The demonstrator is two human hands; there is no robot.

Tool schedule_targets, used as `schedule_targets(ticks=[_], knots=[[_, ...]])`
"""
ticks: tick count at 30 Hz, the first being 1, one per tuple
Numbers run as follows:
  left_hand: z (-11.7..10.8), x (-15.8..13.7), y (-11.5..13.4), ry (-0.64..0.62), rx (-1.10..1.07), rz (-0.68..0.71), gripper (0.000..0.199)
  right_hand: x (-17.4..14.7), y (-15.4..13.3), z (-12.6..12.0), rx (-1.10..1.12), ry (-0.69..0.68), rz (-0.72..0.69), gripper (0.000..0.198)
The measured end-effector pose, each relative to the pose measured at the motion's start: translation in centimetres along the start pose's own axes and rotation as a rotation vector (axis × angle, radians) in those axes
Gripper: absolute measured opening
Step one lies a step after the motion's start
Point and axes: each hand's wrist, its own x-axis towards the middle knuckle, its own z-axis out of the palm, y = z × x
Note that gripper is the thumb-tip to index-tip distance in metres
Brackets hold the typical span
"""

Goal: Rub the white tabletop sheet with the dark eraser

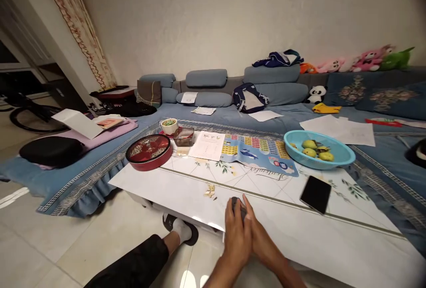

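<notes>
Near the front edge of the white table [186,192], my two hands are close together around a dark grey rounded object [234,200]. My left hand [237,232] lies over it with its fingers curled down across the top. From the other side, my right hand [258,234] presses against it, thumb and fingers close to the left hand's fingers. Much of the object is covered, so its kind cannot be made out. Just beyond the hands, to the left, lies a small heap of yellowish shell-like bits [210,191].
A red round divided snack box [149,163], a brown clear container [184,136], a cup [169,125], paper sheets [207,146] and a blue printed mat [259,157] lie farther back. Rightward are a blue basin [319,163] of yellow-green fruit and a black tablet [316,194].
</notes>
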Motion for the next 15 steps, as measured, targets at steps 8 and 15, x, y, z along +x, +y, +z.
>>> schedule_targets(ticks=[8, 15], knots=[[3.1, 5.1, 3.7, -0.051, 0.433, 0.186, 0.04, -1.9, 3.2, -9.4, 0.139, 0.265, 0.333, 0.053], [-5.2, 0.8, -3.5, -0.141, 0.447, 0.309, 0.088, -2.9, 4.0, -8.5, 0.015, 0.376, 0.31, 0.039]])
